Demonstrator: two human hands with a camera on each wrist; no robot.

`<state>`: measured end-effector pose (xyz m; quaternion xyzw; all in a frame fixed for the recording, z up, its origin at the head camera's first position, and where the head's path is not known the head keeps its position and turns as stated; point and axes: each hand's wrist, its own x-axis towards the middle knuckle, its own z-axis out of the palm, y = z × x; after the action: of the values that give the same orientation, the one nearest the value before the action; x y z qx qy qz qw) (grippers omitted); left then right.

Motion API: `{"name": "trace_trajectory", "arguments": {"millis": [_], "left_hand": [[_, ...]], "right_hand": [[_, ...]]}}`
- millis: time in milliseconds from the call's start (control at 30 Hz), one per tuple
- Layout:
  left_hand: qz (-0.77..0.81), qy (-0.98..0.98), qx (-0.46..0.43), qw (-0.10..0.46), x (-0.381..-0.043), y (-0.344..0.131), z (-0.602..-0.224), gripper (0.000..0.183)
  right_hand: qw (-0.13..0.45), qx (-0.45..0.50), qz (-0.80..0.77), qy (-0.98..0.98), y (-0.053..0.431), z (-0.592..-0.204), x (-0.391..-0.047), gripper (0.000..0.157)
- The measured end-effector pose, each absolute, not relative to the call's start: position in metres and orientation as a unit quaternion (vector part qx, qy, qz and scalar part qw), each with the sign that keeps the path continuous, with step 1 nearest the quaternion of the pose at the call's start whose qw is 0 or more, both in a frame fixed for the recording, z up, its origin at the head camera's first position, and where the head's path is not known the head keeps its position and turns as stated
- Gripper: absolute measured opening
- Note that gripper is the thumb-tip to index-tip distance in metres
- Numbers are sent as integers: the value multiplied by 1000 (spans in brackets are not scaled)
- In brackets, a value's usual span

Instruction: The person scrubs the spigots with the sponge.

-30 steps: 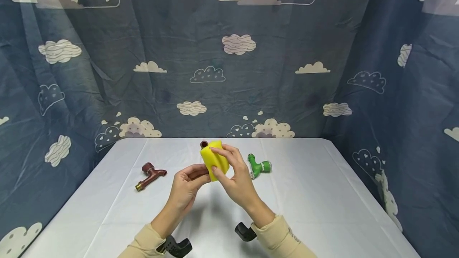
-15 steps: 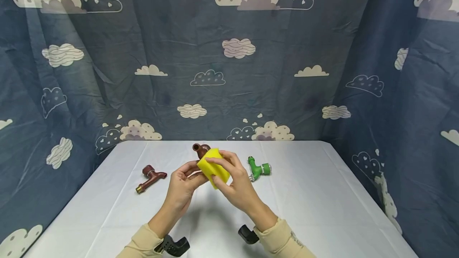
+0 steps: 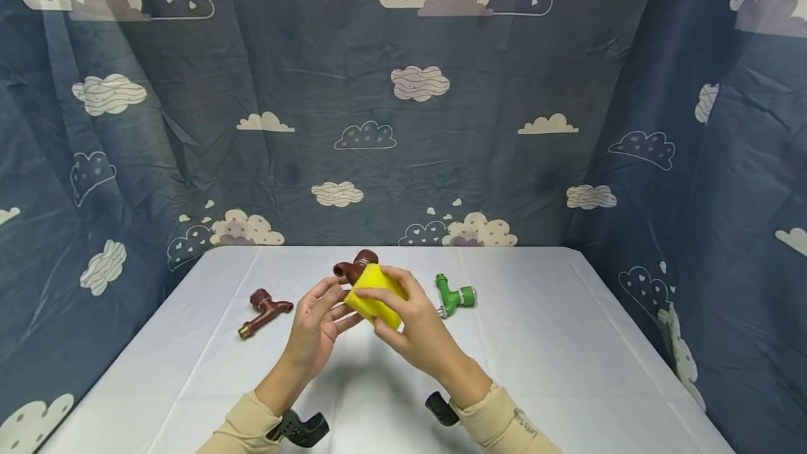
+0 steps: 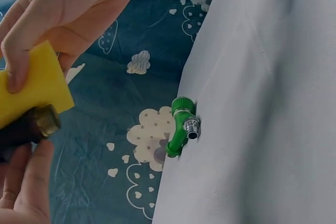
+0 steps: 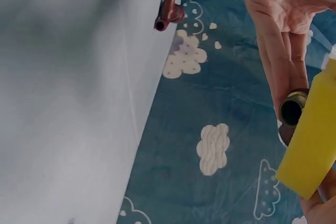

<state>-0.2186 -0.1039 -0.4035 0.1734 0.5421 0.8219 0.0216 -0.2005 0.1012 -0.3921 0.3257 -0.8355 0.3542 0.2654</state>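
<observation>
In the head view a brown faucet (image 3: 353, 268) is up above the table, its spout toward the left. My right hand (image 3: 412, 317) pinches a yellow sponge (image 3: 375, 293) against it, covering much of its body. My left hand (image 3: 315, 321) reaches under the faucet with its fingers extended. In the left wrist view, fingers (image 4: 31, 179) of that hand touch the faucet near its brass threaded end (image 4: 48, 120). The right wrist view has the faucet's open end (image 5: 291, 109) beside the sponge, with straight left fingers (image 5: 294, 61) along it.
Another brown faucet (image 3: 265, 312) with a brass tip lies on the white tablecloth (image 3: 555, 370) at left. A green faucet (image 3: 455, 296) lies right of my hands. Behind the table hangs a dark blue cloud-patterned curtain (image 3: 479, 160). Black devices (image 3: 305, 429) are strapped to both wrists.
The brown faucet has turned, so its spout and cap now show above the sponge. My left fingers have gone from a curled grip to straighter. The sponge has tilted and come slightly lower.
</observation>
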Motion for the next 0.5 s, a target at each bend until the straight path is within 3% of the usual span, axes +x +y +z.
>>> {"name": "trace_trajectory", "arguments": {"millis": [167,500], "left_hand": [[807,574,140,15,-219,-105,-400,38],[817,566,114,21,-222,-107,-399,22]], "right_hand": [[302,349,279,-842,102,-394,-201,52],[341,381,185,-839,102,-394,-199,55]]}}
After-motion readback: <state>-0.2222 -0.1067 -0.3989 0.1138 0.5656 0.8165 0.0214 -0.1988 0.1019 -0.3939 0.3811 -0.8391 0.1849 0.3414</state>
